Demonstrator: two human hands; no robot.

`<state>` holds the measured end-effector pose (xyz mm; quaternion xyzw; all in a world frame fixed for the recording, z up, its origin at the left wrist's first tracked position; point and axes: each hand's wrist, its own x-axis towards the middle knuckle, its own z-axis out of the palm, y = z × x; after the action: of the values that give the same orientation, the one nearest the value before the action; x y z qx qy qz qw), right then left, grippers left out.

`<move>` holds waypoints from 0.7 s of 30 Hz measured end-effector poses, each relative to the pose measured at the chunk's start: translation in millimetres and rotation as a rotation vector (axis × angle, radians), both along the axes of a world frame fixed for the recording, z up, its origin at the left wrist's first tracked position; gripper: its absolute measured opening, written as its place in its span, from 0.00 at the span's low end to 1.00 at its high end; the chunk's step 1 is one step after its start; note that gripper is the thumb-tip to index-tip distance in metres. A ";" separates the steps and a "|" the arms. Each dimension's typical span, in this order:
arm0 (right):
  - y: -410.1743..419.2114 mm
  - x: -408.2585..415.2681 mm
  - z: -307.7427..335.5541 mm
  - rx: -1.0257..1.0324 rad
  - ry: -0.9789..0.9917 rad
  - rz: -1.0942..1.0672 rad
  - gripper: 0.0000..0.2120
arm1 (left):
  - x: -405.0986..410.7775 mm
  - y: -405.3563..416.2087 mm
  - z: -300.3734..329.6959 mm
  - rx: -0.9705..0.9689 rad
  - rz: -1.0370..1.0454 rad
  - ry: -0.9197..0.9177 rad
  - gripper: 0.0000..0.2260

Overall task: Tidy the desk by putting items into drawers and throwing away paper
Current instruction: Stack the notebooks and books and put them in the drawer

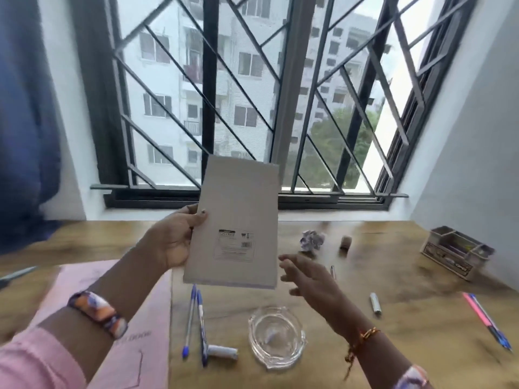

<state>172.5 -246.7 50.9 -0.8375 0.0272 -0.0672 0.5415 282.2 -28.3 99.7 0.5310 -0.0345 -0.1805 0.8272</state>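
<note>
Bare desk [421, 318] lies open between glass ashtray [276, 336] and desk organizer [456, 255]

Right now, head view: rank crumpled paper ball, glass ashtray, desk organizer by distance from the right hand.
From the right hand:
1. Crumpled paper ball, just beyond the fingertips.
2. Glass ashtray, below the wrist; close to the ball's distance, so these two are hard to separate.
3. Desk organizer, far right.

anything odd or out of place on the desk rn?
Yes. A crumpled paper ball lies loose mid-desk near the window. Two blue pens, two batteries and more pens at the right edge lie scattered, outside the organizer. The left hand holds a notepad in the air.
</note>
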 end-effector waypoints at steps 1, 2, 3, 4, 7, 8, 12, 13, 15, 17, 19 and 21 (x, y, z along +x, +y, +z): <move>19.9 -0.4 7.8 0.101 -0.014 0.078 0.13 | -4.5 15.7 1.3 -0.004 0.013 -0.006 0.10; 38.9 -0.7 14.3 0.191 -0.027 0.147 0.14 | -8.8 30.8 1.9 -0.001 0.030 -0.014 0.10; 57.0 0.4 17.8 0.261 -0.032 0.198 0.14 | -13.2 46.2 2.2 -0.004 0.052 -0.016 0.10; 74.2 2.0 19.6 0.314 -0.034 0.235 0.12 | -17.7 61.4 2.5 -0.010 0.077 -0.010 0.11; 114.8 10.6 18.3 0.448 0.021 0.280 0.13 | -26.6 101.1 0.4 0.003 0.159 0.021 0.11; 127.4 13.7 16.5 0.502 0.062 0.299 0.16 | -28.9 114.5 -1.9 0.014 0.188 0.021 0.11; 170.5 23.6 7.4 0.609 0.177 0.382 0.16 | -48.2 162.2 -19.9 0.134 0.208 -0.002 0.16; 179.8 26.0 3.7 0.616 0.205 0.392 0.17 | -54.5 173.0 -28.0 0.148 0.201 0.007 0.19; 194.8 30.1 -5.6 0.624 0.266 0.417 0.18 | -68.0 191.3 -43.1 0.119 0.193 0.024 0.21; 209.2 33.0 -13.8 0.622 0.333 0.442 0.19 | -75.2 208.2 -57.0 0.101 0.215 0.027 0.24; 221.5 35.8 -20.1 0.624 0.382 0.466 0.19 | -77.1 220.4 -67.0 0.073 0.241 0.026 0.26; 229.8 38.8 -24.5 0.632 0.403 0.466 0.19 | -75.5 227.3 -74.3 0.063 0.261 0.030 0.25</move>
<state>211.4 -16.9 26.4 -0.6108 -0.0381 0.2329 0.7558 206.7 199.0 25.4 0.5540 0.0531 -0.0803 0.8269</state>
